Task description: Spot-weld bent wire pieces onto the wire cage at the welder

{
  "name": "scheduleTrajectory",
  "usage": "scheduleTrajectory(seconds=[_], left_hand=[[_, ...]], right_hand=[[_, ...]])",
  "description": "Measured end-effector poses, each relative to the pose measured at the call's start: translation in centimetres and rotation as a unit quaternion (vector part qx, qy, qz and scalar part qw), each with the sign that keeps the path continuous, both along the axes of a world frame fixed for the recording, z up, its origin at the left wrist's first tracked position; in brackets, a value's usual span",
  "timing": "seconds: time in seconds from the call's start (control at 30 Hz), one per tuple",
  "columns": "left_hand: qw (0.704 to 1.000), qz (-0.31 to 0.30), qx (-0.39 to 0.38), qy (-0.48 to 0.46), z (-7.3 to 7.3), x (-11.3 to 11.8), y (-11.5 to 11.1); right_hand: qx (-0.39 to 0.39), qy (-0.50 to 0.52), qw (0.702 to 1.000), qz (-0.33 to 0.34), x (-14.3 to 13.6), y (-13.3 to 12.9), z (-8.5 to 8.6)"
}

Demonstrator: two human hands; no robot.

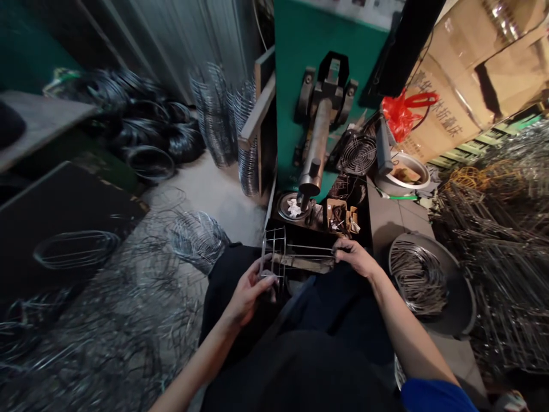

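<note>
A round wire frame (274, 246) stands over my lap, with two long thin wires (311, 249) reaching right from it. My left hand (253, 286) is closed on the frame's lower left side, thumb against its wires. At the right end of the long wires, my right hand (354, 254) pinches them between thumb and fingers. Under the wires lies a worn flat bar (304, 263). Just beyond my hands, the metal arm (319, 143) of a green machine (287, 74) points down toward me.
A basin of bent wire pieces (465, 297) sits at the right, beside piled wire racks (510, 257). Wire rings (199, 237) stand left of my knee, and scrap wire (128, 332) litters the floor. Small boxes (338, 214) lie below the machine arm.
</note>
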State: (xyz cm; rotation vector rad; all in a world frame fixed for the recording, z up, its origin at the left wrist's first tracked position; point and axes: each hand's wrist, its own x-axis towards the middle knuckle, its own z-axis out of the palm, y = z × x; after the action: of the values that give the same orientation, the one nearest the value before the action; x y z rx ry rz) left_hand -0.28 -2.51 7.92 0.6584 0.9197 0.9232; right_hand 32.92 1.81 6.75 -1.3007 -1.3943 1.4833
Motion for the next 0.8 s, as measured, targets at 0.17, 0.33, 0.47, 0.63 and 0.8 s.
scheduleTrajectory(seconds=[0.17, 0.33, 0.47, 0.63, 0.8], left_hand=[[0.997, 0.051, 0.054, -0.014, 0.3, 3.3, 2.6], [0.995, 0.073, 0.061, -0.031, 0.5, 4.7, 4.3], [0.995, 0.074, 0.061, -0.027, 0.5, 5.0, 5.3], [0.994, 0.084, 0.055, -0.035, 0.3, 5.4, 6.2], [0.993, 0.091, 0.055, -0.043, 0.2, 5.5, 6.9]], right_hand=[[0.1, -0.005, 0.987, -0.123, -1.1, 2.9, 1.2], [0.111, -0.052, 0.982, -0.142, -0.8, 5.3, 1.5], [0.093, -0.054, 0.986, -0.126, -0.1, 6.6, 1.3], [0.087, -0.055, 0.987, -0.124, 0.2, 7.7, 1.2], [0.072, -0.056, 0.988, -0.125, 0.4, 8.7, 1.2]])
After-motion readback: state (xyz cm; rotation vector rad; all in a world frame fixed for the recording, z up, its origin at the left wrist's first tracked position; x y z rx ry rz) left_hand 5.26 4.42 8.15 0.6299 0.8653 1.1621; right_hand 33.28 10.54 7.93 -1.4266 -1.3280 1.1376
